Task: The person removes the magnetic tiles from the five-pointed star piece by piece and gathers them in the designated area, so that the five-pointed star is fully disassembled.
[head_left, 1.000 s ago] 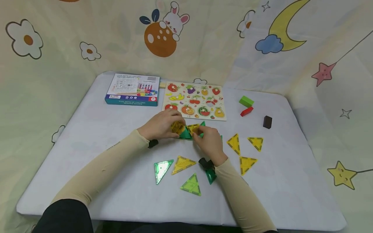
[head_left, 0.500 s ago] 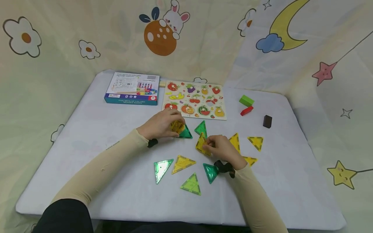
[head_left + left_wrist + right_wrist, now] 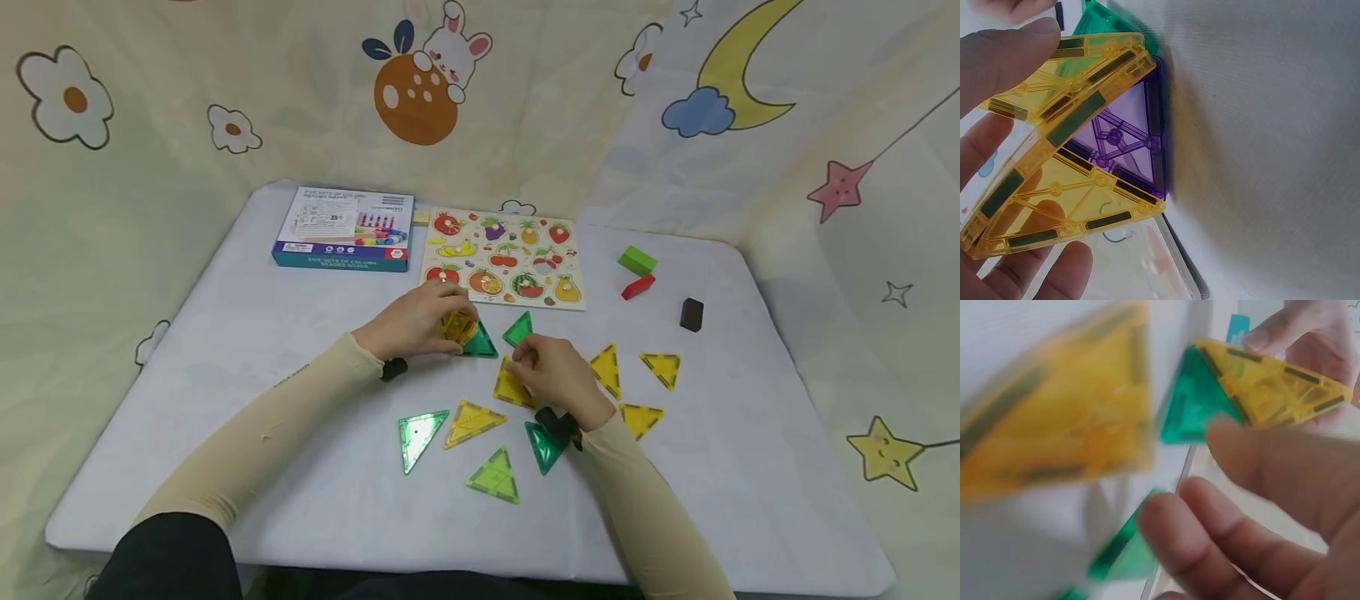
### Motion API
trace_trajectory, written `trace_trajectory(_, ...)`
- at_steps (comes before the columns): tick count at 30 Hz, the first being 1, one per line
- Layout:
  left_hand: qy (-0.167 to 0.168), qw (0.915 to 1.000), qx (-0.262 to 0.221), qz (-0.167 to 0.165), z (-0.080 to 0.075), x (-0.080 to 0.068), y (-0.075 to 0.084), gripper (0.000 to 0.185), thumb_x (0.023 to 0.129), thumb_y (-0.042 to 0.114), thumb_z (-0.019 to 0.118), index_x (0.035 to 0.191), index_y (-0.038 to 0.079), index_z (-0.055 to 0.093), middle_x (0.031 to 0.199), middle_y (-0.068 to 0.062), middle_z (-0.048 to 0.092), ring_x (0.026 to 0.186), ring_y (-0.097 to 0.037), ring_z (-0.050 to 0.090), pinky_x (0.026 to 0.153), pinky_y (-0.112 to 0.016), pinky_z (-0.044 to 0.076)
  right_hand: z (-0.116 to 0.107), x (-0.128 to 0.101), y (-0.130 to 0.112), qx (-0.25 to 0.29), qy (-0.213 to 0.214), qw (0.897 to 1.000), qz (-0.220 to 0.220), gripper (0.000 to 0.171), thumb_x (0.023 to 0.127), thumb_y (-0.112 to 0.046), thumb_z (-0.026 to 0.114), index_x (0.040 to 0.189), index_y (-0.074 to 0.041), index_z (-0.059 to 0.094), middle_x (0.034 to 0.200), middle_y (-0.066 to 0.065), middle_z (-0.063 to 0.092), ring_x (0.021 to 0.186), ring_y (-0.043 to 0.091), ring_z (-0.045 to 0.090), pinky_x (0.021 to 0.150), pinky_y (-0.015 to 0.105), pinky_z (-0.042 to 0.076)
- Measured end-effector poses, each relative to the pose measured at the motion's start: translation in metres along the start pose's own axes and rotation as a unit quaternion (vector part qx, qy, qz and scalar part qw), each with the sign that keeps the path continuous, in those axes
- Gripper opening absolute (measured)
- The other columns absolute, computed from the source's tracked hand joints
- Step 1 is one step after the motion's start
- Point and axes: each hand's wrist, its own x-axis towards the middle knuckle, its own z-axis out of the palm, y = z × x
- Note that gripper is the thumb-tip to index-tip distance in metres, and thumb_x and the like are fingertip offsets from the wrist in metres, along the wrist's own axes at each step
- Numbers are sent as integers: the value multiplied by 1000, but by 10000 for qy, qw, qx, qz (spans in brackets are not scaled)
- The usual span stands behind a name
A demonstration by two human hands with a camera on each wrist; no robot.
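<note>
My left hand [image 3: 415,318] grips an assembly of triangular magnetic tiles near the fruit board. In the left wrist view its yellow tiles [image 3: 1057,190] stand joined at angles, with a purple tile [image 3: 1129,119] between them and a green tile [image 3: 1107,25] at the far end. My right hand [image 3: 558,371] hovers to the right, thumb and fingers apart and nothing between them. Just beside its fingertips lies a loose yellow tile [image 3: 510,390], blurred in the right wrist view. Partly behind that hand is a green tile [image 3: 517,328].
Nearer me lie a green tile [image 3: 422,435], a yellow tile [image 3: 472,422], a lime tile [image 3: 495,477] and a dark green tile [image 3: 543,448]. Several yellow tiles [image 3: 662,369] are at right. Behind are a box [image 3: 341,229], fruit board [image 3: 502,258] and blocks [image 3: 637,261].
My right hand pulled a yellow tile away from the assembly, toward the right and me, and let it go on the table. The hand then shifted slightly back left. My left hand kept its grip.
</note>
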Motion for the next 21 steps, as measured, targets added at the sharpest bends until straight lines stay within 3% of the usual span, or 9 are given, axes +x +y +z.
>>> trace_trajectory(6,-56,9999,39,-106,-1,0,1,48,80,30,91,123,23,70,135,-4,62,128,-26,56,116,-47,48,4,21,-22,77,474,9983,-340,24,100,-26,71,117,-10,72,102,6,75,76,19,61,66,29,52)
trace_trajectory(11,-80,9998,100,-123,0,0,2,49,80,29,92,123,24,70,134,-4,62,128,-26,56,115,-47,49,9,35,-34,120,352,9991,-209,28,100,-26,70,122,-10,72,109,7,76,81,19,66,64,28,54)
trace_trajectory(16,-95,9997,200,-57,-1,1,2,50,79,28,92,124,23,70,134,-4,63,126,-26,58,114,-46,50,12,41,-34,84,130,9998,137,25,100,-26,70,119,-10,74,105,7,76,76,18,65,62,27,52)
trace_trajectory(21,-162,9993,306,-119,-3,2,2,53,78,28,93,125,23,70,136,-5,63,129,-26,57,115,-47,49,14,43,-31,189,84,9996,172,24,100,-25,70,118,-10,74,103,7,76,73,18,63,59,26,50)
